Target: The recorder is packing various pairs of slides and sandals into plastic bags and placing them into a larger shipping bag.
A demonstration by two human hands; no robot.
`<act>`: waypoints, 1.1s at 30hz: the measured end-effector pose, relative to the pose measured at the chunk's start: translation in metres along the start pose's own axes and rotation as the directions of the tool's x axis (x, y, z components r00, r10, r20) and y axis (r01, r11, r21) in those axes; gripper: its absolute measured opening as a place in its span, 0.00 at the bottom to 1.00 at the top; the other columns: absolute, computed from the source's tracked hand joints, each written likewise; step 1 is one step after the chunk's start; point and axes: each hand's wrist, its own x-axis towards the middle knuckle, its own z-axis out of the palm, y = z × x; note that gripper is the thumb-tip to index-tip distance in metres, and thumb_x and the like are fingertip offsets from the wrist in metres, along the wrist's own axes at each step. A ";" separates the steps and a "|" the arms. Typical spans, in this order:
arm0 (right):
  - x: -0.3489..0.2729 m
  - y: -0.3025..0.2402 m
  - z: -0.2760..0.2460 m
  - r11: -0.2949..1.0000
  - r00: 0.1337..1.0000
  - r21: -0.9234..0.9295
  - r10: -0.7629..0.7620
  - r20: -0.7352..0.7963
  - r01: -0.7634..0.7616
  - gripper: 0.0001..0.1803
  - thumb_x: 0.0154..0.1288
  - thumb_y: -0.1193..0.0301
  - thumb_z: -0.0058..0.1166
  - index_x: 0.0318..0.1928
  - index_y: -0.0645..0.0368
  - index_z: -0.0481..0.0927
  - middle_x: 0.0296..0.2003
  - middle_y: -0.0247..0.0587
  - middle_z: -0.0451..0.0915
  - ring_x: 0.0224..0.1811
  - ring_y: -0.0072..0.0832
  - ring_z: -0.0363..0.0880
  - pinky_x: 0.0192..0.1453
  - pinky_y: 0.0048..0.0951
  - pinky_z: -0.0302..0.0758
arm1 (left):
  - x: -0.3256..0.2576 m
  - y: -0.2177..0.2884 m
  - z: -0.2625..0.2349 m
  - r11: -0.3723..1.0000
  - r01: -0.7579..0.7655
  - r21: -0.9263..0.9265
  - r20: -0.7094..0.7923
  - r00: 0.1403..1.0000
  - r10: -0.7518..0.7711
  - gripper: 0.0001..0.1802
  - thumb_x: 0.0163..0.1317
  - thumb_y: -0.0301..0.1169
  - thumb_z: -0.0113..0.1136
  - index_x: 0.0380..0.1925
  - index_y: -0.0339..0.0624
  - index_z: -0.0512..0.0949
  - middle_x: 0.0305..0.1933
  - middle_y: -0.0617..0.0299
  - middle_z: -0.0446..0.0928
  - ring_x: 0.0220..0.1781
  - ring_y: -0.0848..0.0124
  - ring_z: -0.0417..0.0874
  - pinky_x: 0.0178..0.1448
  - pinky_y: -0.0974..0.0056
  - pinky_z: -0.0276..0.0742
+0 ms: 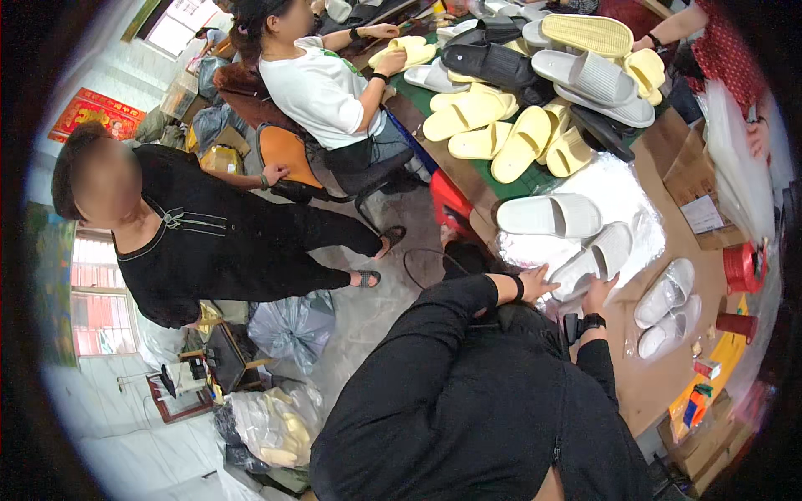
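Note:
A pale grey-white slide slipper lies at an angle on a shiny, clear plastic bag or sheet. At its left end, my left hand has fingers stretched out, with the tips near the sole's edge. My right hand is at the slipper's near right side, its thumb and fingers against the edge; part of the grip is hidden. Just beyond lies a matching slide slipper, also on the plastic. To the right, a white pair in clear wrapping rests on the brown tabletop.
Yellow, grey and black slippers are heaped on the far table. A co-worker in white handles a yellow slipper there; another in red is at the far right. Someone in black stands left. Red spools and a carton sit right.

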 end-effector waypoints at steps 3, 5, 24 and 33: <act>-0.003 0.000 0.005 0.997 0.999 0.068 0.020 0.033 -0.022 0.45 0.51 0.85 0.44 0.66 0.54 0.37 0.57 0.49 0.59 0.54 0.37 0.61 0.59 0.32 0.58 | -0.007 -0.005 0.004 0.998 -0.013 0.069 -0.037 0.999 0.016 0.49 0.46 0.32 0.59 0.66 0.65 0.43 0.64 0.25 0.35 0.67 0.40 0.49 0.64 0.53 0.57; -0.001 0.001 0.004 0.997 0.999 0.078 0.021 0.035 -0.024 0.45 0.51 0.85 0.44 0.66 0.53 0.37 0.56 0.49 0.59 0.54 0.36 0.62 0.58 0.32 0.60 | -0.009 -0.010 0.008 0.993 -0.101 0.066 -0.145 0.983 0.109 0.47 0.45 0.32 0.57 0.65 0.65 0.44 0.64 0.24 0.37 0.67 0.41 0.49 0.65 0.54 0.56; -0.024 -0.043 0.009 0.998 0.995 -0.024 -0.058 -0.077 0.057 0.35 0.58 0.81 0.43 0.65 0.62 0.44 0.59 0.52 0.59 0.55 0.36 0.63 0.60 0.28 0.58 | -0.016 -0.022 0.015 0.987 -0.154 0.037 -0.313 0.937 0.158 0.34 0.48 0.29 0.43 0.58 0.26 0.53 0.65 0.38 0.48 0.68 0.50 0.51 0.69 0.55 0.48; -0.069 -0.083 0.025 0.707 0.979 -0.687 -0.204 0.027 0.166 0.32 0.54 0.70 0.52 0.59 0.62 0.60 0.45 0.57 0.67 0.52 0.44 0.65 0.57 0.35 0.63 | -0.019 -0.028 0.015 0.981 -0.124 0.151 -0.287 0.944 0.163 0.26 0.47 0.32 0.50 0.48 0.30 0.67 0.50 0.43 0.70 0.56 0.53 0.68 0.64 0.55 0.56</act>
